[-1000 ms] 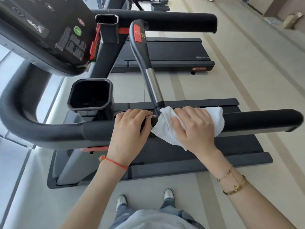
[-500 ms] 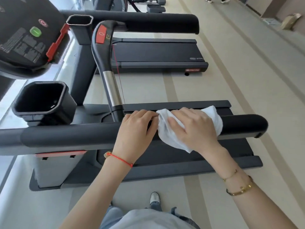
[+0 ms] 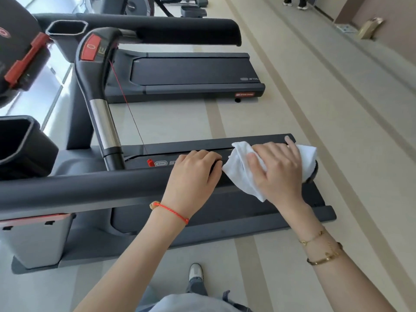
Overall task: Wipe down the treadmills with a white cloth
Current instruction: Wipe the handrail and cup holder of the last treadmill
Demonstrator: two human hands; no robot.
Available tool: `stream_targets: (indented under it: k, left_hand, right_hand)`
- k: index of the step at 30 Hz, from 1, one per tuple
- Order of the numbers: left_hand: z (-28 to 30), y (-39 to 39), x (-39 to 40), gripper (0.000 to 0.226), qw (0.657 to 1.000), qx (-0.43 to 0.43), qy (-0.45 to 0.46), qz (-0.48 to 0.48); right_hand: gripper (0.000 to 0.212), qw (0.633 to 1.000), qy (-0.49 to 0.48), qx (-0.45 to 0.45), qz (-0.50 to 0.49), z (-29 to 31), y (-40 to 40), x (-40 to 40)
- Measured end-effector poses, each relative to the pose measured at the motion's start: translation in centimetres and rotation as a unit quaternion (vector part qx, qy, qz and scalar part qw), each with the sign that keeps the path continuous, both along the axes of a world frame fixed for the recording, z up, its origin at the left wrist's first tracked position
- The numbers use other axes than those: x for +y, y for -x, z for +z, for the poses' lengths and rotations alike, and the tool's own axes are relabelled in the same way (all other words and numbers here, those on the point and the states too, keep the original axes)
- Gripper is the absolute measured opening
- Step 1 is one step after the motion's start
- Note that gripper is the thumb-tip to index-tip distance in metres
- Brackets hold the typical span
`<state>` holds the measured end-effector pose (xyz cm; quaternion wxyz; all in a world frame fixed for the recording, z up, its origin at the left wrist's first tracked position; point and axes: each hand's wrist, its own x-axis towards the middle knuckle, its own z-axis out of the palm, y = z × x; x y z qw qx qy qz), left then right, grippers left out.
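Observation:
A black padded handrail (image 3: 94, 188) of the near treadmill runs left to right across the view. My left hand (image 3: 193, 179) grips the rail with its fingers curled over the top. Just to its right, my right hand (image 3: 278, 172) holds a white cloth (image 3: 242, 174) wrapped over the rail's free end, which is almost wholly hidden under cloth and hand. Below lies the treadmill's dark belt deck (image 3: 225, 212).
A second treadmill (image 3: 193, 73) stands beyond, with its own black rail (image 3: 157, 30). A silver-and-black upright (image 3: 103, 122) and cup holders (image 3: 20, 145) rise at left. Beige floor (image 3: 337, 122) stretches right; a person's feet (image 3: 295, 3) show far back.
My right hand has slid the cloth rightward along the rail to its free end. My left hand has followed along the rail. The view has swung toward the rail's end.

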<state>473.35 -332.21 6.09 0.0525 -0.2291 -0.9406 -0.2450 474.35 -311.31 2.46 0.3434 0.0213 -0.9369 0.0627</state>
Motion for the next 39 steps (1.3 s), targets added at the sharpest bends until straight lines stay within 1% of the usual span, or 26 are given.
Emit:
stream_targets:
  k: [3, 6, 11, 16, 19, 20, 21, 22, 23, 24, 25, 26, 28, 30, 31, 32, 33, 34, 36, 37, 38, 39]
  left_hand:
    - [0.0, 0.1, 1.4, 0.030, 1.000, -0.004, 0.012, -0.009]
    - [0.0, 0.2, 2.4, 0.031, 1.000, -0.006, 0.022, -0.014]
    - [0.2, 0.2, 3.9, 0.030, 0.999, -0.010, 0.019, -0.028]
    - [0.2, 0.3, 5.3, 0.031, 0.999, -0.014, 0.024, -0.039]
    - [0.3, 0.4, 6.3, 0.031, 0.998, -0.015, 0.023, -0.047]
    - [0.3, 0.4, 6.6, 0.031, 0.998, -0.015, 0.023, -0.051]
    - [0.3, 0.3, 6.9, 0.030, 0.998, -0.015, 0.023, -0.054]
    - [0.3, 0.3, 7.2, 0.030, 0.998, -0.014, 0.022, -0.057]
    - [0.4, 0.3, 7.3, 0.030, 0.998, -0.013, 0.023, -0.059]
    - [0.4, 0.3, 7.5, 0.030, 0.998, -0.013, 0.024, -0.061]
    - [0.4, 0.3, 7.6, 0.030, 0.998, -0.013, 0.024, -0.061]
    - [0.4, 0.3, 7.7, 0.031, 0.998, -0.013, 0.022, -0.061]
    - [0.4, 0.2, 7.8, 0.031, 0.998, -0.013, 0.020, -0.063]
    - [0.3, 0.2, 7.9, 0.030, 0.998, -0.012, 0.019, -0.063]
    - [0.3, 0.2, 7.9, 0.030, 0.998, -0.012, 0.019, -0.062]
    - [0.3, 0.2, 7.9, 0.030, 0.998, -0.011, 0.018, -0.062]
    - [0.3, 0.2, 7.9, 0.030, 0.998, -0.011, 0.019, -0.062]
    - [0.2, 0.2, 7.9, 0.029, 0.998, -0.011, 0.020, -0.064]
    - [0.3, 0.1, 7.9, 0.030, 0.998, -0.009, 0.021, -0.067]
    - [0.3, 0.1, 7.9, 0.030, 0.997, -0.007, 0.021, -0.068]
    - [0.3, 0.1, 7.9, 0.030, 0.997, -0.007, 0.021, -0.068]
    - [0.3, 0.1, 7.9, 0.030, 0.998, -0.005, 0.021, -0.067]
  right_hand:
    - [0.039, 1.000, 0.012, 0.006, -0.007, 0.0, -0.2, 1.5]
    - [0.037, 1.000, 0.025, 0.004, -0.008, 0.4, -0.2, 3.1]
    - [0.035, 0.990, 0.135, -0.018, -0.037, 1.4, 0.1, 5.0]
    - [0.029, 0.983, 0.173, 0.006, -0.064, -0.1, -2.1, 4.1]
    - [0.030, 0.978, 0.201, -0.012, -0.056, -0.5, -2.6, 4.8]
    - [0.030, 0.971, 0.229, -0.034, -0.055, -0.3, -2.3, 5.6]
    - [0.029, 0.956, 0.280, -0.070, -0.057, 0.1, -1.9, 6.6]
    - [0.030, 0.926, 0.354, -0.116, -0.058, 0.8, -1.3, 7.6]
    - [0.034, 0.887, 0.429, -0.162, -0.059, 1.4, -0.9, 8.4]
    - [0.036, 0.855, 0.476, -0.194, -0.063, 1.7, -0.8, 9.0]
    - [0.034, 0.842, 0.493, -0.207, -0.067, 1.7, -0.9, 9.3]
    - [0.030, 0.842, 0.494, -0.205, -0.069, 1.6, -1.3, 9.2]
    - [0.020, 0.868, 0.463, -0.167, -0.061, 0.6, -2.3, 8.3]
    - [0.023, 0.899, 0.418, -0.122, -0.042, -0.3, -3.5, 7.1]
    - [0.025, 0.909, 0.400, -0.108, -0.034, -0.6, -3.7, 7.0]
    - [0.024, 0.912, 0.394, -0.111, -0.033, -0.4, -3.5, 7.3]
    - [0.021, 0.904, 0.408, -0.128, -0.032, -0.1, -3.0, 7.8]
    - [0.020, 0.883, 0.441, -0.158, -0.032, 0.3, -2.5, 8.5]
    - [0.031, 0.819, 0.528, -0.223, -0.018, 1.5, -1.5, 9.8]
    - [0.036, 0.794, 0.554, -0.249, -0.012, 1.9, -1.2, 10.4]
    - [0.037, 0.784, 0.561, -0.265, -0.010, 2.0, -1.1, 10.7]
    - [0.036, 0.784, 0.560, -0.268, -0.010, 1.9, -1.1, 10.6]
